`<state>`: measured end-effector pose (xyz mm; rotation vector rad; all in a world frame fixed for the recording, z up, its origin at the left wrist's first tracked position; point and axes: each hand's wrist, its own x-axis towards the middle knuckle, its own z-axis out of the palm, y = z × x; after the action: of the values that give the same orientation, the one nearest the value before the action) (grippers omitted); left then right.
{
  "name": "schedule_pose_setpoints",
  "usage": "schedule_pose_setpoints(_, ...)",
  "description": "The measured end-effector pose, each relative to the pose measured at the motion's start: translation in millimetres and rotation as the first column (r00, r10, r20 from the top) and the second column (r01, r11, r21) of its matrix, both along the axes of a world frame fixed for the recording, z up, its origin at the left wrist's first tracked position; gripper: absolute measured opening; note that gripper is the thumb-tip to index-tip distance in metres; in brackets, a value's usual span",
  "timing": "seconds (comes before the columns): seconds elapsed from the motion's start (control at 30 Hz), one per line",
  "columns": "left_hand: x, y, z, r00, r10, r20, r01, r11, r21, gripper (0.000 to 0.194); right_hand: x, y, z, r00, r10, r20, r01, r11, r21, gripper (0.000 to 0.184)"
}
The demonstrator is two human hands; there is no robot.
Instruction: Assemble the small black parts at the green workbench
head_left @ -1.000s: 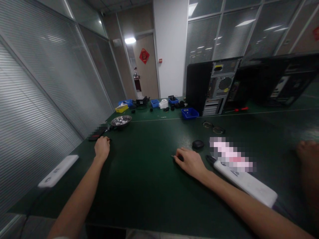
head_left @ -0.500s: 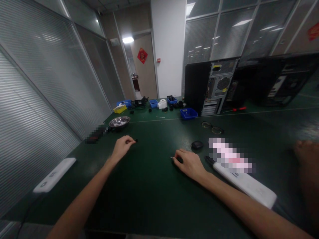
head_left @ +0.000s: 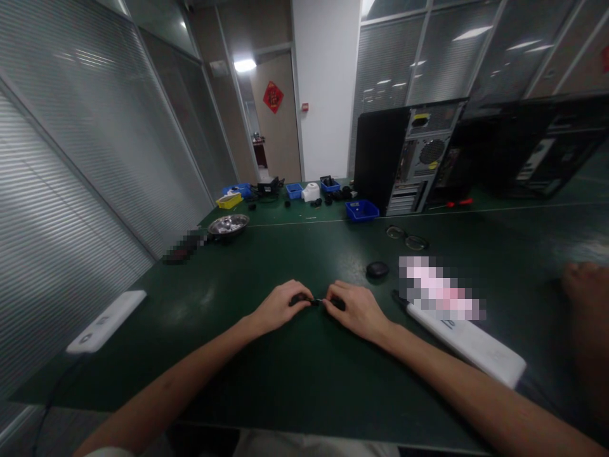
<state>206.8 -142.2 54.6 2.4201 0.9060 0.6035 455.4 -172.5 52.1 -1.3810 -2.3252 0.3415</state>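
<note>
Low over the green table (head_left: 266, 387), both hands meet in the middle. My left hand (head_left: 283, 306) pinches a small black part (head_left: 314, 302) between thumb and fingertips; its exact kind is too small to make out. My right hand (head_left: 356, 308) is closed on a thin, pale, pin-like piece (head_left: 321, 300), its tip at the black part. Whether the two pieces touch or join I cannot tell. A black computer mouse (head_left: 377, 270) lies just beyond my right hand.
A white power strip (head_left: 469, 343) lies right of my right forearm, another white strip (head_left: 107, 322) at far left. Beyond are a metal bowl (head_left: 228, 225), glasses (head_left: 406, 238), a blue bin (head_left: 362, 211) and a computer tower (head_left: 383, 162). Another person's hand (head_left: 585, 282) rests at the right edge.
My left hand has moved right and nearer to me with the small black part, up to my right hand. My right hand has stayed nearly in place, still holding the thin piece.
</note>
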Motion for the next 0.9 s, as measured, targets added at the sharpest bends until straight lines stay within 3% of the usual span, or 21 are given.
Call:
schedule_pose_setpoints(0.33,2.5,-1.9,-3.9,0.999,-0.03,0.013,0.029,0.999,0.028,0.023,-1.6,-2.7,-0.2,0.999,-0.022,0.028,0.021,0.999,0.026,0.02)
schedule_pose_setpoints(0.9,0.9,-1.5,-2.8,0.994,-0.111,0.021,0.11,0.991,0.077,0.029,-5.0,-3.0,-2.9,0.998,0.054,0.02,-0.055,0.996,0.066,0.021)
